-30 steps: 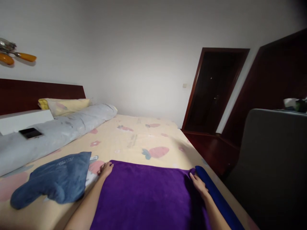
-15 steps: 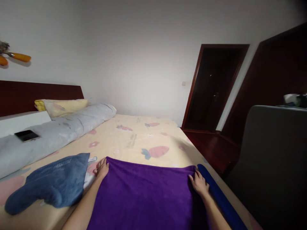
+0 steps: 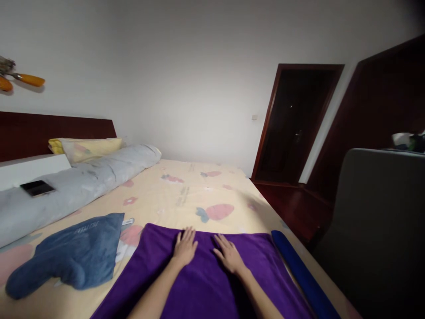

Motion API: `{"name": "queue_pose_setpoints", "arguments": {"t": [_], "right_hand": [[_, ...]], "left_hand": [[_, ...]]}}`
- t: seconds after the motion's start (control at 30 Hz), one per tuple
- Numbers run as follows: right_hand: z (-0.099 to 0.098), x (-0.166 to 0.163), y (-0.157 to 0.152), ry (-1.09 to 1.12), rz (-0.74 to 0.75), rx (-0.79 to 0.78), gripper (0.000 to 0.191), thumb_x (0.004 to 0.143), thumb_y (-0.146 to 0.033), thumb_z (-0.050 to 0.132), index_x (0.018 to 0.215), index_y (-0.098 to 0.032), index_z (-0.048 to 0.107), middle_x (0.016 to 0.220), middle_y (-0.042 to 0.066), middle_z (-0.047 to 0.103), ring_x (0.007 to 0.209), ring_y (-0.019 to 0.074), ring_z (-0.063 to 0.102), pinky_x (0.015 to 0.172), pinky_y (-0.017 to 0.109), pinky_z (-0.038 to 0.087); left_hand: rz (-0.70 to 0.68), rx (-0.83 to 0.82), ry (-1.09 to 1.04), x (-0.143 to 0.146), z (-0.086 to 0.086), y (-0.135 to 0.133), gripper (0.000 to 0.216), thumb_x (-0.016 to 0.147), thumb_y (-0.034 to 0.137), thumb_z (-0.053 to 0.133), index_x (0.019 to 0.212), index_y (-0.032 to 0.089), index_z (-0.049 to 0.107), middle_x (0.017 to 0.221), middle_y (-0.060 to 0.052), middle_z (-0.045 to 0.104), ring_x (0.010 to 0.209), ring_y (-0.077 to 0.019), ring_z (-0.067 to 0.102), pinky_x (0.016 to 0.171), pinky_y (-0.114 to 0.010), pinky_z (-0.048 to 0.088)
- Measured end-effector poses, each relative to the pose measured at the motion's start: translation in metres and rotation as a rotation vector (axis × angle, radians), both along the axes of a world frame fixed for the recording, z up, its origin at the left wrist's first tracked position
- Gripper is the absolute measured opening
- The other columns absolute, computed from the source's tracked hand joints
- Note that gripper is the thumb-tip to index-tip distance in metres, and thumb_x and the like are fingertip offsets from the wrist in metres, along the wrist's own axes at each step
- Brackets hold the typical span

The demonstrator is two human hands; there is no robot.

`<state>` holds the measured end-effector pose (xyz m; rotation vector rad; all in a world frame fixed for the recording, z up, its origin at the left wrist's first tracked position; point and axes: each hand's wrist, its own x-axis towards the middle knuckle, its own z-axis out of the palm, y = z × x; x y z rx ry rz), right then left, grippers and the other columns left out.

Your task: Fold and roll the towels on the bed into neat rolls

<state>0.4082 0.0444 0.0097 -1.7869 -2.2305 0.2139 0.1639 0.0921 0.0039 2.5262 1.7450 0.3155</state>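
A purple cloth, like a towel (image 3: 206, 283), lies spread over the near part of the bed. My left hand (image 3: 186, 248) rests on it near its far edge, fingers stretched out and palm down. A little to the right, my right hand (image 3: 229, 255) also lies flat on the cloth with its fingers apart. Neither hand grips anything. Left of the purple cloth lies a crumpled blue-grey cloth (image 3: 89, 252) with a white tag. Along the right side runs a rolled blue cloth (image 3: 302, 274).
The bed (image 3: 179, 199) has a cream sheet with a strawberry print. A long grey roll of bedding (image 3: 109, 170) lies near the headboard (image 3: 66, 128), with a phone (image 3: 37, 188) on it. At right stand a dark chair back (image 3: 375, 221) and a door (image 3: 295, 124).
Both hands have let go of the purple cloth's far corners and moved inward onto its middle. The cloth now lies flatter and wider.
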Motion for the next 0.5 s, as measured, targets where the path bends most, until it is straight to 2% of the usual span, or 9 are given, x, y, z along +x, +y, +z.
{"name": "queue_pose_setpoints", "arguments": {"t": [0.07,0.1,0.17,0.3,0.37,0.43,0.5], "right_hand": [[-0.003,-0.018,0.000,0.023,0.048,-0.050,0.062,0.095,-0.059,0.025,0.147,-0.027,0.035,0.157,0.007,0.029,0.145,0.0215,0.023,0.116,0.044,0.023],[-0.005,-0.017,0.000,0.013,0.022,-0.054,0.063,0.095,-0.059,0.025,0.147,-0.026,0.036,0.156,0.007,0.029,0.145,0.0216,0.023,0.117,0.044,0.022],[-0.008,0.006,-0.002,-0.039,-0.095,-0.044,0.063,0.095,-0.058,0.025,0.147,-0.024,0.037,0.156,0.008,0.029,0.145,0.0218,0.023,0.117,0.044,0.019],[-0.016,0.095,-0.011,-0.189,-0.412,-0.105,0.064,0.094,-0.054,0.028,0.149,-0.022,0.030,0.158,0.008,0.025,0.146,0.0227,0.018,0.117,0.044,0.019],[-0.018,0.134,-0.017,-0.209,-0.511,-0.132,0.065,0.094,-0.055,0.028,0.150,-0.023,0.027,0.159,0.007,0.022,0.147,0.0223,0.016,0.117,0.045,0.020],[-0.018,0.153,-0.022,-0.207,-0.562,-0.125,0.066,0.093,-0.055,0.027,0.151,-0.022,0.026,0.159,0.008,0.022,0.147,0.0227,0.017,0.116,0.046,0.022],[-0.014,0.148,-0.026,-0.218,-0.587,-0.075,0.068,0.093,-0.053,0.030,0.150,-0.017,0.029,0.158,0.011,0.024,0.146,0.0247,0.018,0.116,0.047,0.022]], "left_hand": [[-0.076,-0.047,-0.021,0.025,-0.006,-0.008,0.058,0.097,0.044,0.020,0.151,0.026,0.027,0.159,-0.003,0.024,0.147,-0.0210,0.019,0.117,-0.049,0.020],[-0.080,-0.055,-0.026,0.028,-0.008,-0.010,0.057,0.097,0.046,0.019,0.151,0.028,0.028,0.159,-0.003,0.025,0.147,-0.0205,0.020,0.117,-0.049,0.020],[-0.036,-0.051,-0.021,0.015,-0.009,-0.008,0.056,0.097,0.047,0.019,0.150,0.030,0.031,0.159,-0.003,0.025,0.147,-0.0200,0.021,0.117,-0.049,0.019],[0.166,-0.075,0.048,-0.060,0.000,0.007,0.056,0.097,0.045,0.022,0.149,0.028,0.033,0.159,-0.005,0.024,0.147,-0.0213,0.019,0.117,-0.051,0.018],[0.266,-0.113,0.064,-0.102,0.006,0.014,0.056,0.097,0.045,0.023,0.149,0.028,0.031,0.160,-0.004,0.021,0.147,-0.0208,0.018,0.117,-0.051,0.017],[0.365,-0.127,0.062,-0.132,0.011,0.015,0.055,0.097,0.043,0.024,0.150,0.027,0.029,0.160,-0.005,0.021,0.147,-0.0211,0.019,0.116,-0.052,0.018],[0.465,-0.066,0.066,-0.146,0.016,0.009,0.056,0.097,0.041,0.025,0.150,0.024,0.028,0.159,-0.008,0.022,0.147,-0.0230,0.020,0.114,-0.054,0.020]]}}
